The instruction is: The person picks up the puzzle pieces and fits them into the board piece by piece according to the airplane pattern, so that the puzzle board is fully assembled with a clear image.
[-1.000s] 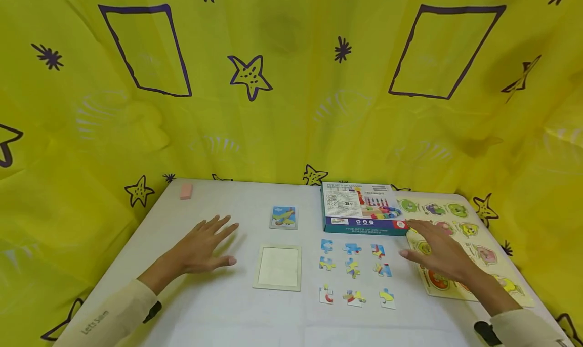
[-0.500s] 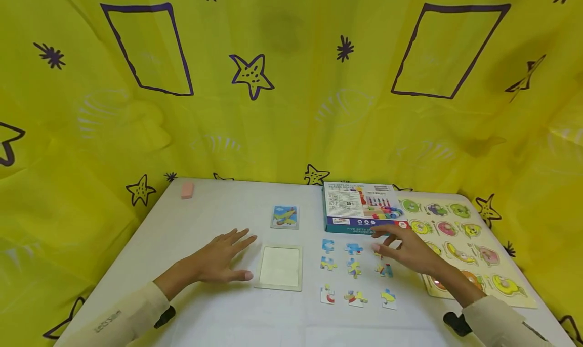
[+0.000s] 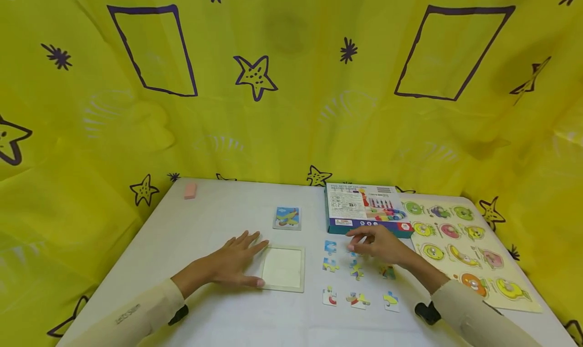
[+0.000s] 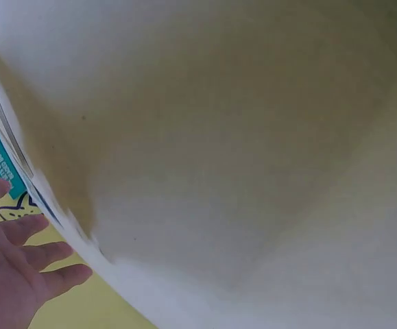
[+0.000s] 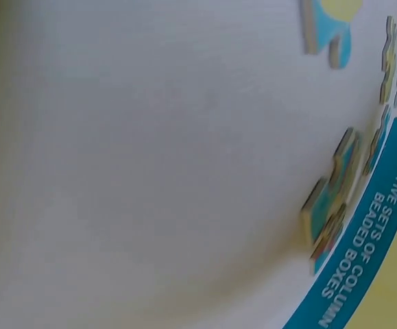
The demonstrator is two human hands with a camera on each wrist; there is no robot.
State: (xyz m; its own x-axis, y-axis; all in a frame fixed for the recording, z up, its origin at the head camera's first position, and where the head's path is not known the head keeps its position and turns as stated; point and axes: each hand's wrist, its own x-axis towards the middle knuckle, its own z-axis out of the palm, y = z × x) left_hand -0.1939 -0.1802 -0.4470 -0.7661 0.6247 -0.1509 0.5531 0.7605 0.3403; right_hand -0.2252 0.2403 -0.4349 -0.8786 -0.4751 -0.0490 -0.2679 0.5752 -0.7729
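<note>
My left hand [image 3: 239, 261] lies with fingers spread at the left side of a pale square puzzle frame [image 3: 290, 290], its thumb and index finger over the frame's left edge. In the left wrist view the same hand [image 4: 13, 267] shows straight, spread fingers. My right hand [image 3: 380, 243] hovers over the top row of small jigsaw pieces, fingers bent, with a gap between thumb and index finger. Below the fingertips, a blue piece is mostly covered; the top right piece is hidden. Other visible pieces include a yellow-and-blue one [image 3: 356, 269] and a yellow one [image 3: 390, 301].
Behind the frame lies an airplane picture tile [image 3: 287, 218]. A bead-set box [image 3: 369, 205] stands behind the pieces, beside a fruit puzzle board [image 3: 483, 281] on the right. A pink block [image 3: 190, 190] sits at the back left. A yellow curtain [image 3: 291, 124] hangs behind the table.
The right hand has moved left from beside the box and fruit board to above the top row, its fingers bending. The left hand has moved right, up to the puzzle frame.
</note>
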